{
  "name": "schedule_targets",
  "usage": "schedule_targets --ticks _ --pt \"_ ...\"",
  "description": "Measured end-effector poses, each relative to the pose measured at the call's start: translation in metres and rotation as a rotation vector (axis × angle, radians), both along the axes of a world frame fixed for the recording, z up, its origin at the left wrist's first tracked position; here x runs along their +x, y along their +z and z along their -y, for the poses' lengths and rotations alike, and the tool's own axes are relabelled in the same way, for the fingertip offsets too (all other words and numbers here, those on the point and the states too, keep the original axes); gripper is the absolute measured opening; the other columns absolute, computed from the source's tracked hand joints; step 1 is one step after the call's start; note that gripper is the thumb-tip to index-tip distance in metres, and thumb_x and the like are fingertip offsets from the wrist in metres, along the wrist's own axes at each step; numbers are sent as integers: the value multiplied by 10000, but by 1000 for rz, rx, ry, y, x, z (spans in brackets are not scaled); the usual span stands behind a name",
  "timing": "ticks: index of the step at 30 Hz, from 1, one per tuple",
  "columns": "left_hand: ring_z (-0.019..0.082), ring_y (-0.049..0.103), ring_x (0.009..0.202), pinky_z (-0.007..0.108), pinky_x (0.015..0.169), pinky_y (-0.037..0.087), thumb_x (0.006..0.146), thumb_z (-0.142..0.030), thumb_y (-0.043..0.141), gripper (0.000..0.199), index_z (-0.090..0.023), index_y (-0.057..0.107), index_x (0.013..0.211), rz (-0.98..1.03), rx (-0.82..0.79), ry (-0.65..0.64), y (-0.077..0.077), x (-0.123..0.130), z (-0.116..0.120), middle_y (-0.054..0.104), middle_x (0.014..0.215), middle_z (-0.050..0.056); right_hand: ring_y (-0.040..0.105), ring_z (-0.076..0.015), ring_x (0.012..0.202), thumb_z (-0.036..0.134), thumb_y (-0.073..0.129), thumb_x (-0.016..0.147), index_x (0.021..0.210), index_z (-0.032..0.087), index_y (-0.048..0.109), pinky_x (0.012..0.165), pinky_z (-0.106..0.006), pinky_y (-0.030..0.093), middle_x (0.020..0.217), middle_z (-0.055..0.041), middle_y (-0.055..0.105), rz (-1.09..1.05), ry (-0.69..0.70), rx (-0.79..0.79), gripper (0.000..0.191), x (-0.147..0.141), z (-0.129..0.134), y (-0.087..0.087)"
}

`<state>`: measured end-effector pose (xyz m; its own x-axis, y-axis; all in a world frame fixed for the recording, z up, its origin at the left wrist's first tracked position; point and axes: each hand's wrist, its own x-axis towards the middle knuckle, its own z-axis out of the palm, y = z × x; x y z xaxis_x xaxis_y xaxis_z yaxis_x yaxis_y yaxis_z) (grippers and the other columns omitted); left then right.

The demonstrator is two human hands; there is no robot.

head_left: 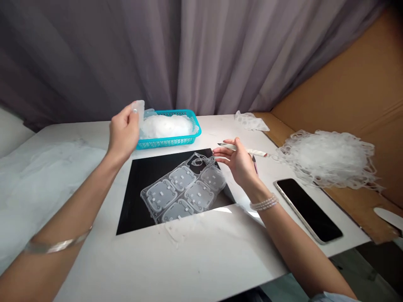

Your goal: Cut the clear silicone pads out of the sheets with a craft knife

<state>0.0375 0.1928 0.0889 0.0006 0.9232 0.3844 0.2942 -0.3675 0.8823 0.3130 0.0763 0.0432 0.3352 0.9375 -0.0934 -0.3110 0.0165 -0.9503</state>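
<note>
The left hand (123, 131) is pinching a small translucent piece (141, 114) between thumb and fingers, holding it up at the left end of a turquoise basket (166, 141), while the right hand (241, 162) is loosely gripping a pen-like tool (257, 152) with a dark pointed tip, its fingers stretching out. A translucent moulded sheet (188, 189) is lying slantwise on a black mat (129, 212) between the forearms, and a phone (310, 211) is resting beside the right forearm
</note>
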Motion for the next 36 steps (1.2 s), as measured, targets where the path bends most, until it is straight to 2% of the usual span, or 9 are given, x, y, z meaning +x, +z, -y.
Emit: schedule_targets --ticks 2,5,7,10,13,15,18,25,36 --pt "314 348 1451 427 1226 197 998 -341 470 500 -156 474 1462 -310 77 12 -1 7 -33 505 1506 56 692 -203 735 639 520 890 1016 266 526 672 -321 563 731 -11 675 -11 -26 2 394 0 -1 -3" --pt "374 223 1503 527 1217 179 917 -340 587 655 -72 421 1491 -500 33 -94 -18 16 -53 337 1591 199 665 -183 692 611 532 892 1036 265 554 616 -301 559 730 5 606 -14 -80 -1 375 -1 -2 -5" --pt "387 109 1524 581 1211 129 915 -347 575 737 -27 324 1529 -578 69 -99 -33 18 -44 185 1626 246 657 -176 710 576 543 896 1029 255 578 596 -288 554 760 0 589 13 -115 5 349 1 -1 -3" --pt "312 -6 1545 546 1234 45 952 -312 490 728 -33 215 1566 -645 233 -72 -53 20 -1 49 1657 208 666 -183 818 492 616 875 1029 230 621 626 -281 562 858 -30 633 120 -123 53 304 4 4 5" --pt "254 145 1539 479 1251 119 968 -277 454 609 -103 338 1541 -680 365 -284 -67 25 61 223 1644 152 680 -211 938 432 672 855 1087 207 662 714 -316 591 971 -67 700 233 -77 133 323 5 15 14" --pt "245 262 1509 460 1250 163 974 -275 453 534 -176 441 1498 -733 313 -564 -75 31 99 340 1608 105 693 -225 963 425 679 863 1124 200 685 780 -357 601 996 -77 730 309 -34 159 345 4 25 16" --pt "264 291 1496 479 1246 153 981 -316 461 514 -214 466 1485 -805 202 -762 -84 42 135 364 1594 88 716 -240 951 424 686 876 1134 213 719 856 -413 591 1012 -81 758 460 55 129 335 1 46 11" --pt "317 259 1503 490 1231 112 951 -244 454 538 -180 465 1485 -782 173 -780 -86 45 144 375 1585 143 728 -284 959 369 602 939 1024 240 778 868 -436 555 1040 -78 781 867 257 -50 235 -7 89 -13" --pt "390 343 1449 565 1203 145 830 -142 515 537 -163 578 1363 -645 151 -733 -85 52 152 511 1483 174 745 -267 932 302 552 970 1059 244 749 803 -388 578 1040 -67 780 1089 344 54 224 -15 87 -15"
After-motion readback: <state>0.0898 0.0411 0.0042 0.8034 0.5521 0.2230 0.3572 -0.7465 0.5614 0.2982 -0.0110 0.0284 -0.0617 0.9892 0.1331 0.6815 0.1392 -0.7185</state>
